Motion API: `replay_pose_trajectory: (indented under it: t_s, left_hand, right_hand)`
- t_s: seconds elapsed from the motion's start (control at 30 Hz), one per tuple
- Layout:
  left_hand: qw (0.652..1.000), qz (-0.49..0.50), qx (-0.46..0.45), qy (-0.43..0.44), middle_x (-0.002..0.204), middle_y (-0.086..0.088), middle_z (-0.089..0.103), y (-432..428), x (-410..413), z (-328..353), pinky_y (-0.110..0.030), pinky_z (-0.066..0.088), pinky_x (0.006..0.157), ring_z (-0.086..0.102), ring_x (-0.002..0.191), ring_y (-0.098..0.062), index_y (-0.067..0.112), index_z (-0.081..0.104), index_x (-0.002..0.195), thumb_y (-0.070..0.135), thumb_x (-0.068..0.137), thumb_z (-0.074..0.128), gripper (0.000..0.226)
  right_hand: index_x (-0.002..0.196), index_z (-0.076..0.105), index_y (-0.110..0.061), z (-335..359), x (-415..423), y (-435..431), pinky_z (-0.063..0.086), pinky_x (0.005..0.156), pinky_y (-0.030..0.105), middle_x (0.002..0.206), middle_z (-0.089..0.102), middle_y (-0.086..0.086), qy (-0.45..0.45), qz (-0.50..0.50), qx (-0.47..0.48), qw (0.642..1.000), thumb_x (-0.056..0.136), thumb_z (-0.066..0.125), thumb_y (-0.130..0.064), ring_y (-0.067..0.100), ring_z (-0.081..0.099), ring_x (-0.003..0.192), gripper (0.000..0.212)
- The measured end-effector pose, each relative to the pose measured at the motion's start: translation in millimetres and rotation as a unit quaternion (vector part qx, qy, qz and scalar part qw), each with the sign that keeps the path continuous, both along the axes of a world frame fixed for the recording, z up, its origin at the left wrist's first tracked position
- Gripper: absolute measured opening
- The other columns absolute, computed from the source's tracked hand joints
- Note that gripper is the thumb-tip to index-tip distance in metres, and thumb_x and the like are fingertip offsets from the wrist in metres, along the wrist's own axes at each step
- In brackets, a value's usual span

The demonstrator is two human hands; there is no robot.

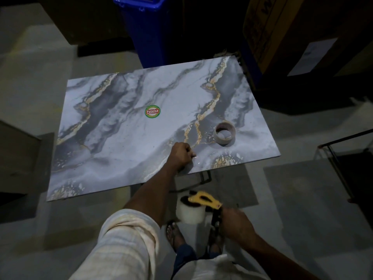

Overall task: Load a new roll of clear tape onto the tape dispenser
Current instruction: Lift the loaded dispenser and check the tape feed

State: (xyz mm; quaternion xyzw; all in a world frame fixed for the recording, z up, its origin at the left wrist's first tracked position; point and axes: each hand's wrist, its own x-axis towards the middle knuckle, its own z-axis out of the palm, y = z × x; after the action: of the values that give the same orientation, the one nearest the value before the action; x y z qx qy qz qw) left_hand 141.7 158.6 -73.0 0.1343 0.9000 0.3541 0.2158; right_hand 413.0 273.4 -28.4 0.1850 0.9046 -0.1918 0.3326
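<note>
While near the table edge, left hand (181, 155) curled shut, pinching something tiny, hard to tell what; right hand (234, 220) wrapped round one yellow tape dispenser (203, 201) with one fat clear roll (190, 213); one flat brown ring of tape (224, 132) far right on smooth marble table (125, 126)

"Patelsa" in white letters on a red band across a round green sticker (152, 111), stuck near the middle of the marble-patterned tabletop (121, 138). Small print around the sticker's rim too fine to read. Far beyond the sticker, toward the upper right, large dark letters on a cardboard box (268, 27), cut off and blurred, unreadable
</note>
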Motion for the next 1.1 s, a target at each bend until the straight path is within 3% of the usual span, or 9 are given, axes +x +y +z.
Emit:
replay_pose_trajectory:
  t_s: [0.07, 0.2, 0.33, 0.53, 0.67, 0.8, 0.9, 1.0, 1.1]
  left_hand:
    - [1.000, 0.000, 0.001, -0.015, 0.077, -0.017, 0.076, -1, -6, 3, -0.028, 0.064, 0.066, 0.076, 0.075, -0.008, -0.007, 0.064, 0.067, -0.014, 0.091, 0.062, 0.025]
    - [0.999, 0.030, 0.027, -0.023, 0.076, -0.011, 0.079, -4, -5, -2, -0.036, 0.065, 0.072, 0.081, 0.082, -0.017, 0.001, 0.070, 0.066, 0.004, 0.090, 0.079, 0.026]
    - [0.998, 0.056, 0.038, -0.001, 0.070, -0.012, 0.076, -12, -1, 6, -0.030, 0.050, 0.065, 0.072, 0.070, -0.024, 0.003, 0.083, 0.072, 0.026, 0.082, 0.090, 0.026]
    - [0.994, 0.098, 0.034, 0.017, 0.073, -0.012, 0.080, -35, 5, 6, -0.044, 0.061, 0.072, 0.075, 0.074, -0.026, 0.004, 0.085, 0.077, 0.017, 0.080, 0.087, 0.013]
    - [0.982, 0.173, 0.071, 0.019, 0.079, -0.007, 0.074, -40, 5, 11, -0.030, 0.057, 0.079, 0.072, 0.083, -0.018, 0.007, 0.078, 0.102, 0.023, 0.076, 0.091, 0.033]
    - [0.982, 0.158, 0.104, -0.007, 0.068, -0.008, 0.071, -43, -9, 22, -0.032, 0.056, 0.069, 0.070, 0.068, -0.025, 0.001, 0.079, 0.087, 0.010, 0.082, 0.086, 0.012]
    - [0.983, 0.127, 0.119, -0.055, 0.076, -0.017, 0.076, -54, -26, 35, -0.031, 0.058, 0.064, 0.071, 0.068, -0.024, -0.001, 0.078, 0.085, 0.004, 0.084, 0.082, 0.007]
    - [0.980, 0.106, 0.154, -0.071, 0.080, -0.013, 0.074, -63, -47, 56, -0.024, 0.055, 0.064, 0.067, 0.070, -0.018, 0.005, 0.077, 0.085, 0.006, 0.090, 0.079, 0.005]
    - [0.971, 0.092, 0.202, -0.093, 0.085, -0.007, 0.073, -70, -70, 82, -0.019, 0.047, 0.060, 0.063, 0.072, -0.012, 0.009, 0.076, 0.095, 0.010, 0.100, 0.068, 0.010]
  right_hand:
    - [0.116, 0.065, -0.019, -6, 20, 0, 0.052, 0.085, 0.033, 0.115, 0.069, 0.007, -0.027, 0.035, 0.021, 0.999, 0.091, 0.053, -0.029, 0.027, 0.068, 0.105, 0.030]
    - [0.122, 0.058, -0.018, -9, 32, 5, 0.050, 0.085, 0.034, 0.115, 0.068, 0.007, 0.009, 0.031, 0.038, 0.999, 0.096, 0.046, -0.024, 0.027, 0.066, 0.105, 0.029]
    - [0.103, 0.068, -0.023, 5, 13, 16, 0.048, 0.064, 0.034, 0.093, 0.072, 0.004, 0.080, -0.031, 0.014, 0.996, 0.092, 0.050, -0.030, 0.027, 0.069, 0.085, 0.022]
    - [0.089, 0.074, -0.020, 31, -18, 31, 0.048, 0.057, 0.031, 0.081, 0.074, 0.006, 0.156, -0.091, -0.030, 0.983, 0.083, 0.056, -0.040, 0.027, 0.071, 0.075, 0.028]
    - [0.080, 0.068, -0.012, 51, -42, 40, 0.037, 0.056, 0.029, 0.080, 0.072, 0.015, 0.184, -0.076, -0.021, 0.980, 0.086, 0.063, -0.026, 0.034, 0.069, 0.077, 0.016]
    - [0.077, 0.067, -0.013, 68, -72, 41, 0.047, 0.066, 0.035, 0.085, 0.073, 0.017, 0.191, -0.109, -0.020, 0.975, 0.085, 0.067, -0.029, 0.037, 0.069, 0.091, 0.017]
    - [0.060, 0.048, -0.020, 77, -102, 32, 0.038, 0.060, 0.031, 0.071, 0.065, 0.011, 0.212, -0.127, -0.043, 0.968, 0.082, 0.064, -0.024, 0.035, 0.068, 0.084, 0.028]
    - [0.063, 0.048, -0.019, 87, -137, 20, 0.039, 0.061, 0.032, 0.077, 0.068, 0.017, 0.231, -0.136, -0.054, 0.962, 0.083, 0.064, -0.022, 0.033, 0.064, 0.080, 0.025]
    - [0.058, 0.047, -0.020, 90, -159, 8, 0.036, 0.056, 0.032, 0.058, 0.054, 0.005, 0.224, -0.168, -0.153, 0.948, 0.080, 0.064, -0.024, 0.023, 0.052, 0.058, 0.028]
